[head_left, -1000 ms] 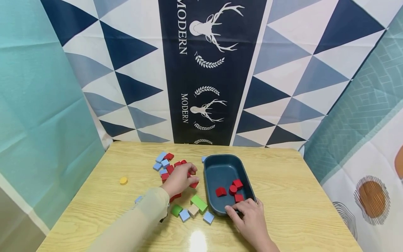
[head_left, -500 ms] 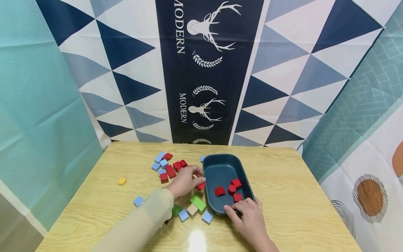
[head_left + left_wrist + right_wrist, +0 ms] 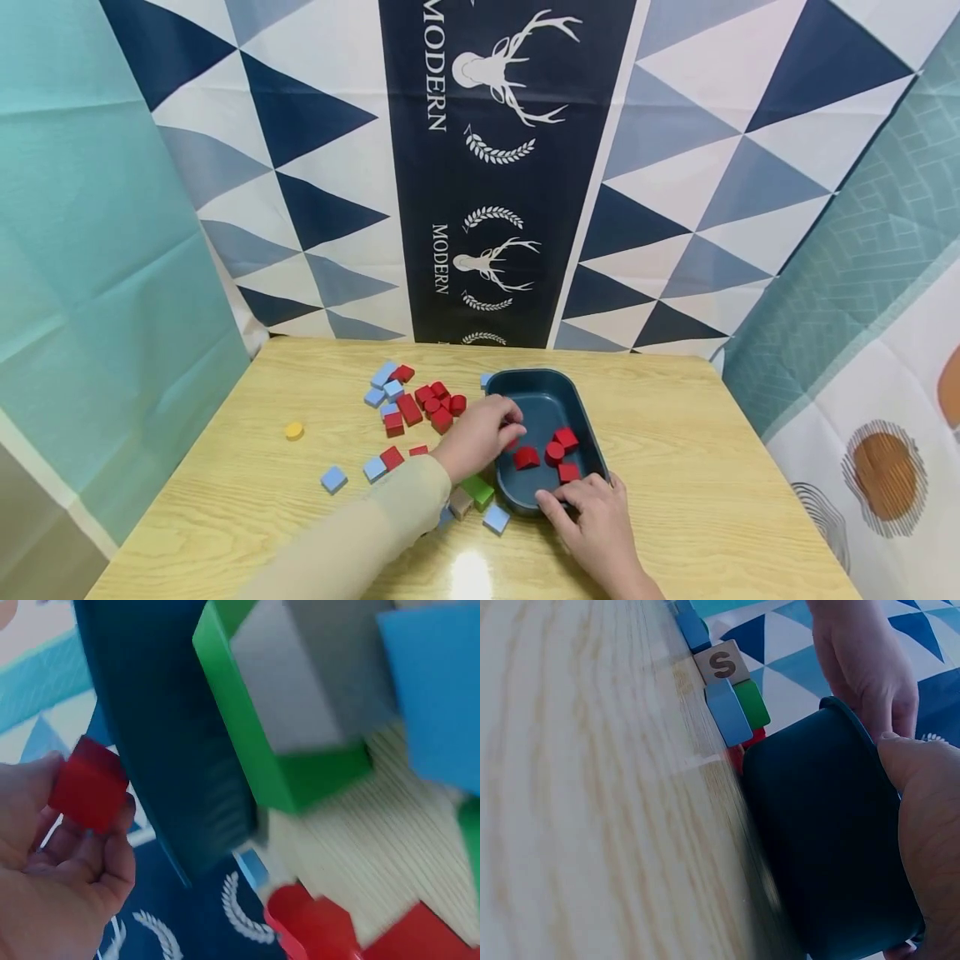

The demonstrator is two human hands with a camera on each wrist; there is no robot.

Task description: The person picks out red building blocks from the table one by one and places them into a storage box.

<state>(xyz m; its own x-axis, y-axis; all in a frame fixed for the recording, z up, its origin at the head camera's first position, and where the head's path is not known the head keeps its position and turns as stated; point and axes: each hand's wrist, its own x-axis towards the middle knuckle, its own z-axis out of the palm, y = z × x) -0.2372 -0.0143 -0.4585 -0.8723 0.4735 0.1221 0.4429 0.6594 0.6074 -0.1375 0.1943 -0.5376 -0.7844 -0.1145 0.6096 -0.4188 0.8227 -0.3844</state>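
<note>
My left hand (image 3: 480, 433) is over the left rim of a dark blue rectangular bin (image 3: 534, 408) in the head view. Between its thumb and fingers it pinches a red block (image 3: 88, 784), plain in the left wrist view. Several red blocks (image 3: 527, 458) lie on the bin's floor, one of them round. My right hand (image 3: 596, 525) grips the bin's near right corner, thumb at the rim (image 3: 855, 724) in the right wrist view.
Left of the bin lies a loose cluster of red blocks (image 3: 408, 408) and light blue blocks (image 3: 375, 397). Nearer stand a green block (image 3: 477, 492), a wooden block with a letter S (image 3: 721, 663) and a blue block (image 3: 497, 520). A yellow disc (image 3: 294, 431) lies far left.
My left hand has moved right, from the red cluster to over the bin's left side, carrying a red block. My right hand has stayed on the bin's corner.
</note>
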